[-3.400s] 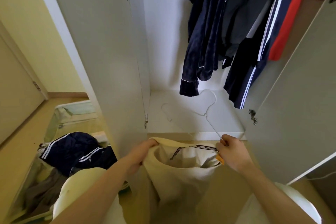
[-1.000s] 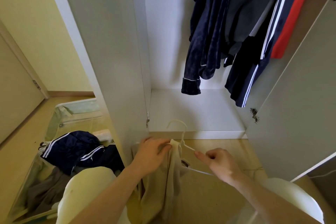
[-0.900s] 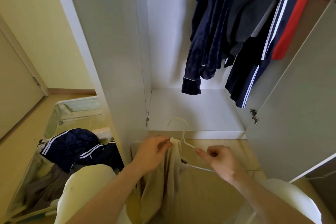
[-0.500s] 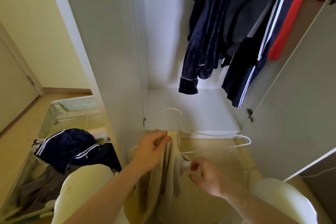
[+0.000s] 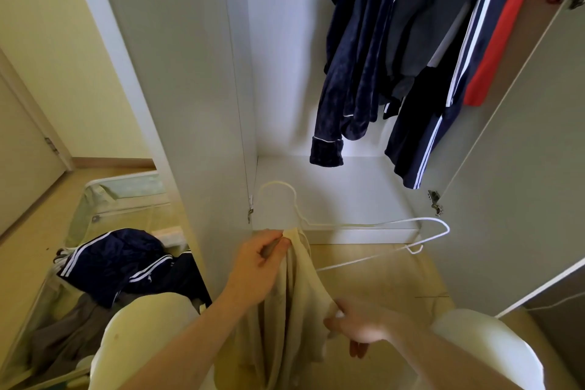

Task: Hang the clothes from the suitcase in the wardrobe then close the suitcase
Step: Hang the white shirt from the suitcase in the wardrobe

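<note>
A beige garment (image 5: 294, 304) hangs down in front of me, bunched on a white wire hanger (image 5: 376, 225). My left hand (image 5: 256, 266) pinches the garment's top together with the hanger just below its hook. My right hand (image 5: 357, 323) grips a lower fold of the same cloth. The hanger's right arm sticks out bare toward the right door. The open suitcase (image 5: 104, 196) lies on the floor at the left, holding a navy striped jacket (image 5: 117, 263) and grey clothes (image 5: 66, 336). The white wardrobe (image 5: 335, 196) stands open ahead.
Navy, dark and red clothes (image 5: 408, 51) hang at the wardrobe's upper right. The left wardrobe door (image 5: 177, 89) stands between me and the suitcase; the right door (image 5: 519, 174) is open at the right. A room door (image 5: 22, 165) is at far left.
My right hand let go of the hanger's arm and dropped to the lower cloth. The hanger's right arm now sticks out bare. My left hand kept its pinch at the top.
</note>
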Action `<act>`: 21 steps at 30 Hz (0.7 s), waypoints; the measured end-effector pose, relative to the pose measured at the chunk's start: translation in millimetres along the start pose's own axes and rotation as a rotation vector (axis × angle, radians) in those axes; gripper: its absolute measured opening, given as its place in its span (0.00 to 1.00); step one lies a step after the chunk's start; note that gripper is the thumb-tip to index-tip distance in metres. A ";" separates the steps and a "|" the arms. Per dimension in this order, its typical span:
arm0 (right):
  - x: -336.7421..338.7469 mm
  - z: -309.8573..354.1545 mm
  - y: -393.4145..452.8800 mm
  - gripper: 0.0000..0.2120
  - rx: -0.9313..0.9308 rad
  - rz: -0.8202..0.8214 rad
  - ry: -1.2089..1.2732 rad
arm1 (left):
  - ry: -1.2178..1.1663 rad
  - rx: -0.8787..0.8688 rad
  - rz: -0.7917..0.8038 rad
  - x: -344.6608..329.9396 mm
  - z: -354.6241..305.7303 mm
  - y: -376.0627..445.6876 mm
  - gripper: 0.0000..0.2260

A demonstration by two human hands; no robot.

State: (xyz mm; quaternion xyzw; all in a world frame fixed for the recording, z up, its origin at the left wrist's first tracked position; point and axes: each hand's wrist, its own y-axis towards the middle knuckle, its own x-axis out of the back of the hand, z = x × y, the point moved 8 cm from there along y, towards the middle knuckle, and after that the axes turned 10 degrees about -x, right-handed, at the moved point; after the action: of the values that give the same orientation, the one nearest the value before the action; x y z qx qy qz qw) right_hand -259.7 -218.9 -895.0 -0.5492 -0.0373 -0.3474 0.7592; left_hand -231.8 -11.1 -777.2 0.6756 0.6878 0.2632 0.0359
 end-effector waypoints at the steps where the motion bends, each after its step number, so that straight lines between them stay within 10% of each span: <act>1: 2.2 -0.7 -0.6 0.20 -0.025 -0.004 -0.010 | -0.010 0.011 -0.015 1.8 1.8 1.0 0.09; 11: 81.8 -13.5 -13.8 0.14 0.044 -0.559 0.254 | -0.004 0.107 -0.141 21.4 17.8 5.0 0.08; 21: 155.5 -42.2 -50.4 0.03 0.081 -0.717 0.159 | -0.016 0.107 -0.071 14.7 17.6 3.2 0.08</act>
State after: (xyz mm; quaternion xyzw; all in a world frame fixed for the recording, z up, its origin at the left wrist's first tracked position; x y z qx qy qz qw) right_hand -184.6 -338.7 -802.9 -0.4422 -0.1819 -0.6311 0.6108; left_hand -223.0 8.2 -786.5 0.6538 0.7240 0.2193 0.0144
